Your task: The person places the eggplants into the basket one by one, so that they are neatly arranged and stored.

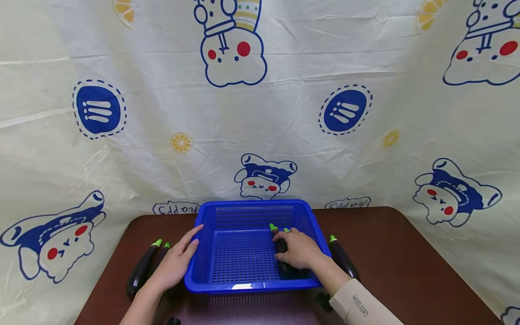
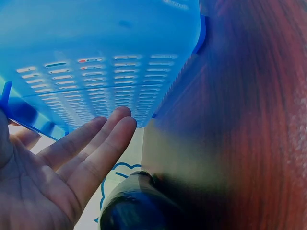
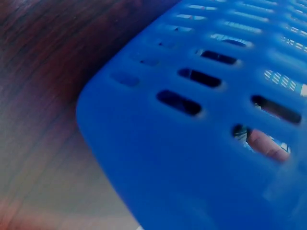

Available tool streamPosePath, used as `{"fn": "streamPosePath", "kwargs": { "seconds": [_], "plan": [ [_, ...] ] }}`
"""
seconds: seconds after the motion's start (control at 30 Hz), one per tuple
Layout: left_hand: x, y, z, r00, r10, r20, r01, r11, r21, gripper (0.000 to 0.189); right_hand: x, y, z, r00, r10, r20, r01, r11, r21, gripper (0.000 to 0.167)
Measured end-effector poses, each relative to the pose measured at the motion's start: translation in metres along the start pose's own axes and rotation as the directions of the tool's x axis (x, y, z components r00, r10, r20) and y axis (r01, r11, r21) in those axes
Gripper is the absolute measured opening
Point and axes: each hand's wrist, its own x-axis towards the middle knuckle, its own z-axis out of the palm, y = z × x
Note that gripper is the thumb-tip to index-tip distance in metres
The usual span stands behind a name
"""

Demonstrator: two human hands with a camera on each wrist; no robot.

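Observation:
A blue plastic basket (image 1: 243, 285) with slotted walls sits in the middle of the table. Inside it, along the right wall, lie dark eggplants (image 1: 281, 246) with bright green stem ends. My right hand (image 1: 299, 248) reaches over the near right rim and grips one with curled fingers; the hand covers much of them. In the right wrist view the basket wall (image 3: 158, 153) fills most of the picture, with a fingertip (image 3: 268, 146) showing through a slot. At the basket's left rim rests my left hand (image 1: 178, 262), its fingers straight against the outer side in the left wrist view.
Two eggplants (image 1: 143, 268) lie on the brown table (image 1: 390, 262) left of the basket, partly behind my left hand. Another eggplant (image 1: 343, 259) lies just right of the basket. A white patterned curtain (image 1: 292, 131) hangs behind the table.

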Motion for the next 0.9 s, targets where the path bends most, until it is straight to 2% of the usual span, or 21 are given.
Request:
{"fn": "streamPosePath", "kwargs": {
  "seconds": [0.3,0.63,0.9],
  "plan": [
    [0.0017,0.0032,-0.0025,1.0,0.015,-0.016,-0.014,0.999,0.034,0.045,0.0009,-0.0033,-0.0013,1.0,0.008,0.001,-0.008,0.999,-0.046,0.04],
    [0.0091,0.0037,0.003,1.0,0.022,0.022,-0.021,0.999,-0.049,0.046,-0.0021,0.0044,-0.0019,1.0,0.02,0.004,-0.02,0.998,-0.057,0.039],
    [0.0027,-0.0036,0.0012,1.0,-0.014,-0.008,0.014,0.999,-0.051,0.044,0.0034,0.0004,0.0045,1.0,0.005,0.022,-0.004,0.999,-0.039,0.039]
  ]
}}
